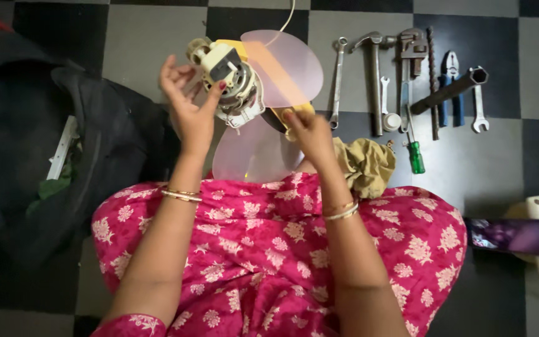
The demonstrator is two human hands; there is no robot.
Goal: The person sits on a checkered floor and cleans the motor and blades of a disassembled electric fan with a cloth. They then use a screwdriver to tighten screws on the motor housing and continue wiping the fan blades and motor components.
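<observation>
I hold a small fan unit above my lap. Its cream and yellow motor [231, 78] faces me, with pale pink translucent blades [285, 65] behind it. My left hand [188, 106] grips the motor from the left side, thumb and fingers around the housing. My right hand [304, 128] holds the lower right of the fan, by a yellow part under the blades. A thin white cord [288, 19] runs up from the motor.
Tools lie in a row on the checkered floor at upper right: a spanner [338, 81], hammer [375, 81], pipe wrench [410, 62], pliers [450, 87], a green-handled screwdriver [414, 150]. A tan rag [366, 165] sits by my knee. A dark bag [45, 137] lies left; a phone [516, 237] right.
</observation>
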